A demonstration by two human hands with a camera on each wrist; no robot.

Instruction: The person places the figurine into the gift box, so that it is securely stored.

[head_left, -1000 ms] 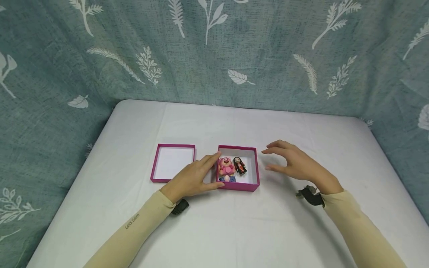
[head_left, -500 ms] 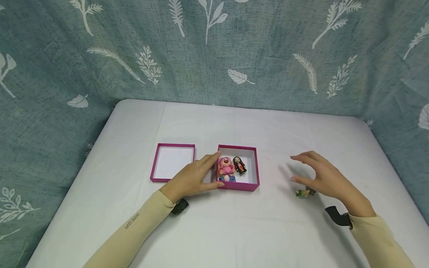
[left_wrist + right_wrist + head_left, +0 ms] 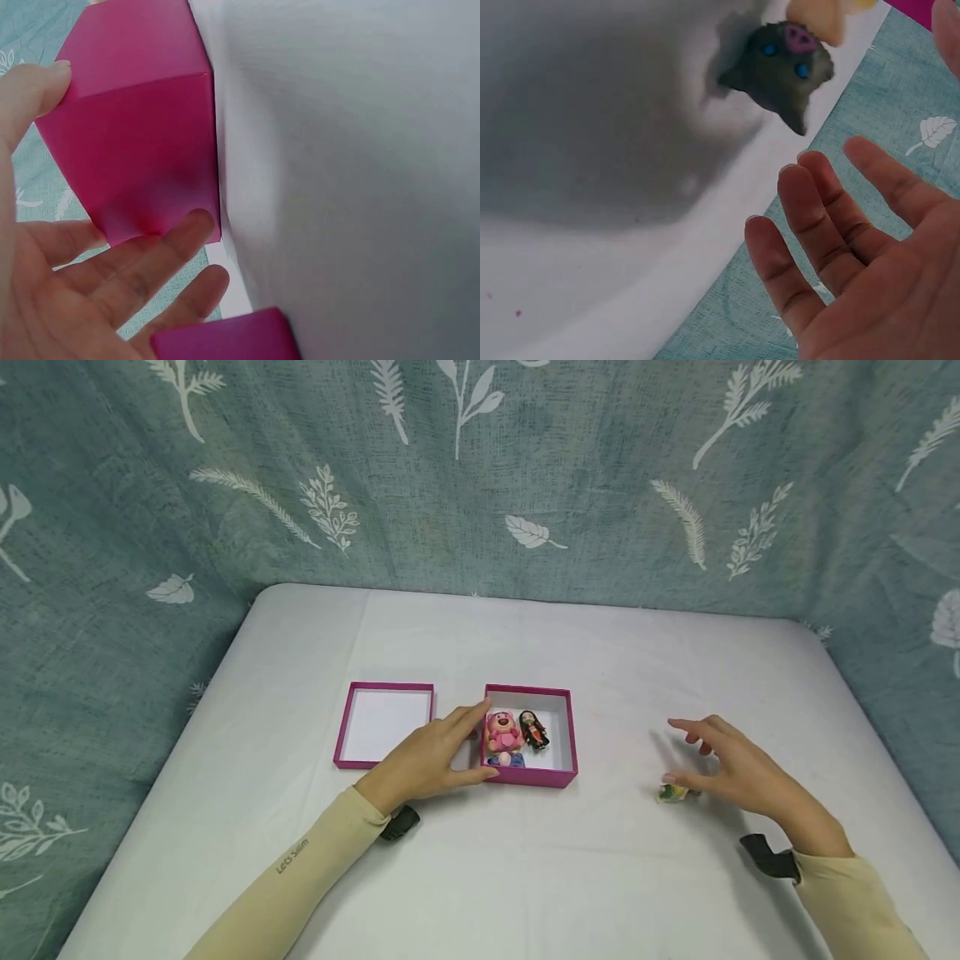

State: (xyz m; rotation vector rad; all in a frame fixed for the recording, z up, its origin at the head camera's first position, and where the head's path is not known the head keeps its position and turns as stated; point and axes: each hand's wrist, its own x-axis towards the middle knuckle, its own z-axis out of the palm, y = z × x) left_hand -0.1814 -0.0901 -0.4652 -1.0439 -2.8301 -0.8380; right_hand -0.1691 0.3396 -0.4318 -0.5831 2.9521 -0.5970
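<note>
My left hand (image 3: 423,760) holds a magenta box (image 3: 536,779) at its left side, thumb at the front corner and index finger at the back. Inside the box lie a pink bear figure (image 3: 502,732), a small long-haired doll (image 3: 535,731) and a blue figure (image 3: 506,761) partly hidden by the front wall. My right hand (image 3: 750,772) hovers with parted fingers over a small green-and-yellow toy (image 3: 671,792). The right wrist view shows a dark animal-like toy (image 3: 780,64) with pointed ears, blue eyes and a pink snout, apart from the fingertips.
The magenta-rimmed box lid (image 3: 386,724), white inside, lies left of the box, partly behind my left hand. A white cloth (image 3: 600,877) covers the table, and a teal leaf-patterned curtain (image 3: 420,527) hangs behind it.
My right hand has moved away from the box, rightward and toward me, to above the small toys. My left hand has stayed at the box.
</note>
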